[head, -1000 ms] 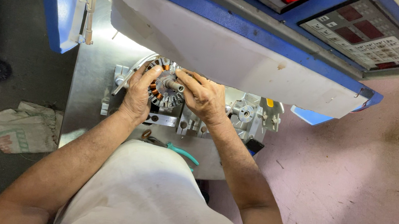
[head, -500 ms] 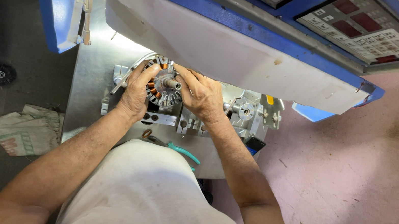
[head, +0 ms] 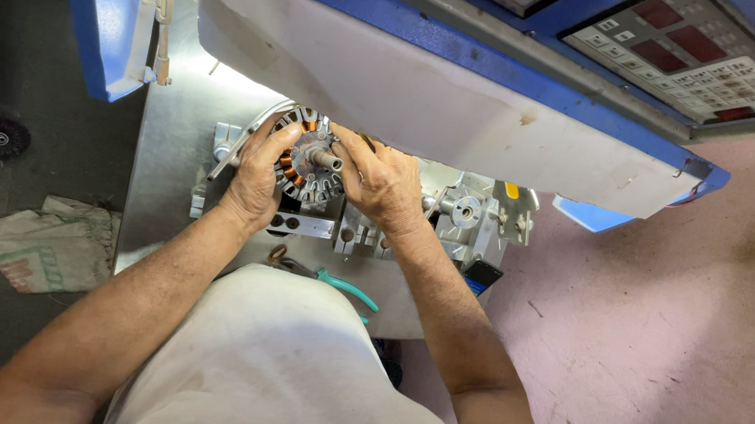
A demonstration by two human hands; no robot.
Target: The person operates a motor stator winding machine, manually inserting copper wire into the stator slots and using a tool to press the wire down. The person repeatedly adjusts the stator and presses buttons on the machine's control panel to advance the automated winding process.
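A bare steel table (head: 172,166) stands under the blue machine housing, its far edge lit brightly. Near the middle of it sits a metal fixture (head: 366,225) of clamps and blocks, running toward the right edge, with a round wound stator (head: 308,166) mounted at its left end. By the near edge lie pliers with green handles (head: 330,279). On the floor (head: 686,379) beside the table's left edge lie a crumpled sack (head: 47,246) and a black wire-brush wheel (head: 1,136).

Green-handled pliers (head: 330,281) near folded sack (head: 48,243)
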